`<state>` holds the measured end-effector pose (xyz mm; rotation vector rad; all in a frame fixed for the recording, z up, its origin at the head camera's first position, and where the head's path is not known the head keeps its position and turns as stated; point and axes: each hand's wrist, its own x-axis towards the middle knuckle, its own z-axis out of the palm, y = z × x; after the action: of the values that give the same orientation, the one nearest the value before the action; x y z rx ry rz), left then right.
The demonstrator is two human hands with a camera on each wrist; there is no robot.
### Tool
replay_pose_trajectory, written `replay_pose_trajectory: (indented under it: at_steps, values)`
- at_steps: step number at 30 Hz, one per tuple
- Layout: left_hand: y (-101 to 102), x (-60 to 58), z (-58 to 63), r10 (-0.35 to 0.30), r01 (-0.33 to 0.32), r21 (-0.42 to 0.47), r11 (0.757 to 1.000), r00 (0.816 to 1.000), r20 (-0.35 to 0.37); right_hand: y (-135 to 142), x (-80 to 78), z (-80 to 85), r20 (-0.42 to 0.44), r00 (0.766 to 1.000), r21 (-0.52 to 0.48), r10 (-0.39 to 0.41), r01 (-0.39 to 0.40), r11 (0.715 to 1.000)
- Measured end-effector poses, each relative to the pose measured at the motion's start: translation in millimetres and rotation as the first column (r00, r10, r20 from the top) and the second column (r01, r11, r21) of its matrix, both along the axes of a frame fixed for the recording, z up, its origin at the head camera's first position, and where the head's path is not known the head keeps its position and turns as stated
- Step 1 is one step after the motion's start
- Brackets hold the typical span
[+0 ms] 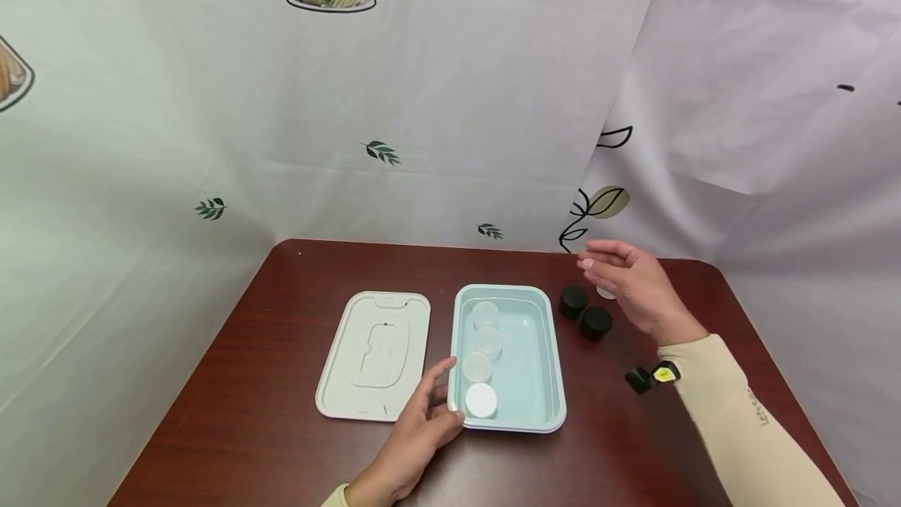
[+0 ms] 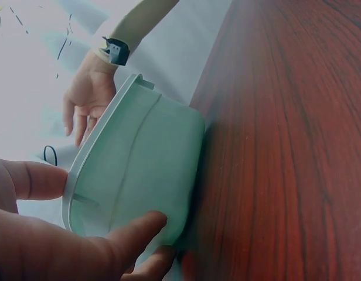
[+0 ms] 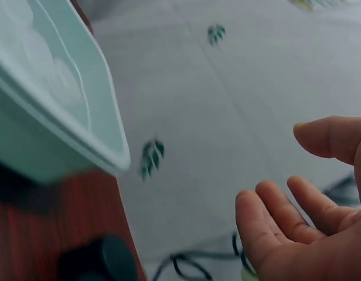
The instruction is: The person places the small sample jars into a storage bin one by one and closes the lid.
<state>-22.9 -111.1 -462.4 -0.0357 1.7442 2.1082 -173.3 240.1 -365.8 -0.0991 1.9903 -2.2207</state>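
A pale blue-green plastic tub (image 1: 524, 366) stands on the table. Along its left side lie several small round translucent-white pieces, jars or caps, the nearest white piece (image 1: 482, 400) being the most opaque. My left hand (image 1: 415, 433) touches the tub's left wall and near corner with fairly straight fingers. In the left wrist view, fingertips rest against the tub's outer wall (image 2: 151, 158) and rim. Beyond the tub's right side, my right hand (image 1: 637, 284) hovers with relaxed fingers and nothing visible in it. Beneath it shows part of a small white round piece (image 1: 606, 293).
Two black round pieces, the farther one (image 1: 573, 302) and the nearer one (image 1: 596, 323), stand right of the tub. A white rectangular lid (image 1: 383, 397) lies flat to its left. The dark red wooden table (image 1: 232, 413) ends against a printed white cloth backdrop (image 1: 450, 100).
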Motion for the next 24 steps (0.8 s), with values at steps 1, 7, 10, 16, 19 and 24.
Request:
replay_pose_trajectory:
  at_steps: [1, 7, 10, 16, 19, 24]
  values:
    - [0.0, 0.2, 0.2, -0.001, 0.001, 0.0, 1.0, 1.0, -0.001, 5.5, -2.0, -0.5, -0.002, 1.0, -0.014, -0.016, 0.016, 1.0]
    - [0.0, 1.1, 1.3, -0.001, 0.001, 0.005, 1.0, 1.0, 0.0, 38.9, -13.8, -14.6, 0.023, 0.993, -0.044, -0.114, 0.115, 0.992]
    - [0.3, 0.9, 1.2, -0.002, 0.002, 0.007, 1.0, 1.0, 0.004, 54.9, -19.8, -27.7, 0.055, 0.983, -0.016, -0.175, 0.176, 0.984]
    - [0.7, 0.1, 0.8, -0.001, 0.001, 0.01, 1.0, 1.0, 0.0, 75.8, -28.7, -53.5, 0.075, 0.961, 0.144, -0.268, 0.255, 0.956]
    - [0.6, -0.2, 0.8, 0.002, -0.002, 0.01, 1.0, 1.0, -0.001, 81.6, -31.5, -65.4, 0.063, 0.956, 0.262, -0.286, 0.261, 0.929]
    - [0.7, -0.4, 1.2, 0.012, -0.012, 0.016, 1.0, 1.0, 0.002, 83.1, -34.6, -81.5, 0.055, 0.959, 0.41, -0.279, 0.233, 0.882]
